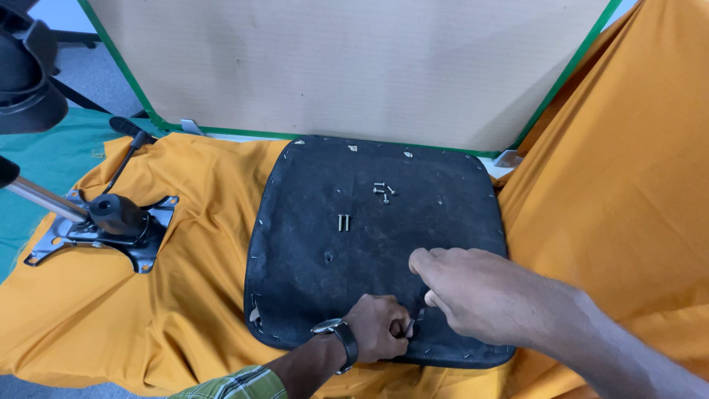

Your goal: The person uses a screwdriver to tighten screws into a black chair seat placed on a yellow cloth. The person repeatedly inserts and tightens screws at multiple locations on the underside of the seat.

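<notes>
Both hands pinching at seat underside, near edge.
L hand [380, 327] fisted, R hand [461, 288] w/ fingers curled, both nipping a small dark tool [415, 319], hard to tell what, on fuzzy black seat pan [310, 222]; loose screws [383, 191] mid-pan, orange cloth [199, 295] under.

Both hands [425, 307] pinch a small tool [415, 319] on the black seat underside [317, 222].
</notes>
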